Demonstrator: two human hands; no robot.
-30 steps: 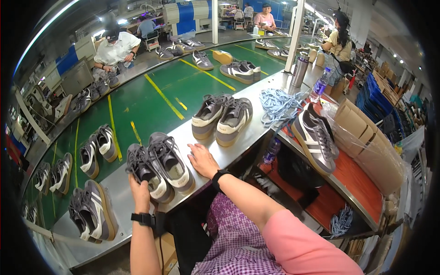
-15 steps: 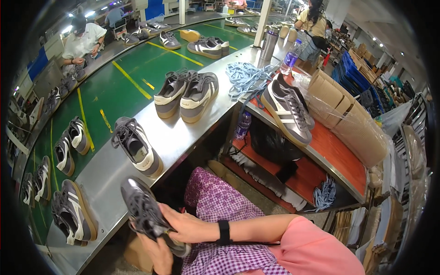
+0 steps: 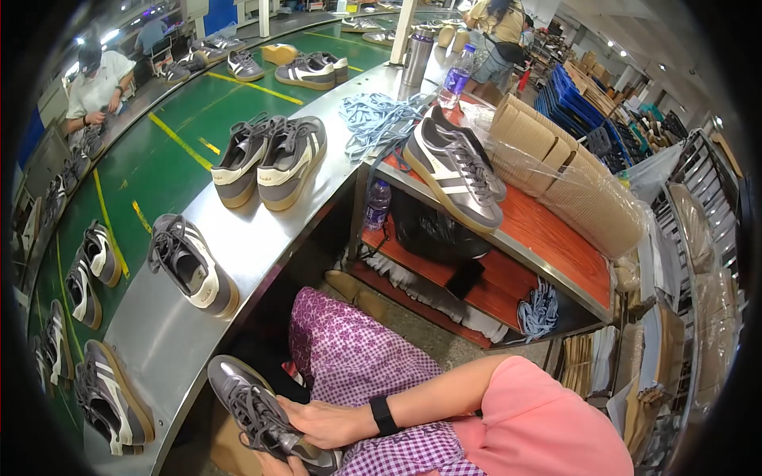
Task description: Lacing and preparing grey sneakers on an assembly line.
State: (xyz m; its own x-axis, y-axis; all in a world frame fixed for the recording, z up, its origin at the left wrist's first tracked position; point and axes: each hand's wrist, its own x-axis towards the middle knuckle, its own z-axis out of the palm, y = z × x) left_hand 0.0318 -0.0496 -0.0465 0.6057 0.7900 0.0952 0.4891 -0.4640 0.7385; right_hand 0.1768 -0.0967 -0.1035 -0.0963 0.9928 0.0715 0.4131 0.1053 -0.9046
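A grey sneaker point(image 3: 248, 390) with dark laces is held low in front of me, over my lap, its toe pointing up and left. My right hand point(image 3: 327, 423), with a black band on its wrist, grips the shoe's right side near the lacing. Beneath the heel end, my left hand point(image 3: 279, 463) holds it from below, its fingers partly hidden by the shoe and the picture's edge. Closest on the metal bench is a single grey and white sneaker point(image 3: 193, 266) with a gum sole. Beyond that stands a pair of matching sneakers point(image 3: 292, 163).
A green conveyor point(image 3: 178, 131) carrying more sneakers curves past the metal bench edge point(image 3: 230, 329). On the right, a red-topped shelf point(image 3: 540, 230) bears another sneaker pair point(image 3: 456, 174) and wrapped cardboard inserts point(image 3: 567, 174). Pale blue laces point(image 3: 377, 119), a bottle point(image 3: 455, 77) and a flask point(image 3: 417, 57) stand behind.
My view has shifted, so the bench and shelf appear further left. The held sneaker sits lower, its laces and upper turned more into view. My left hand has slid further under it.
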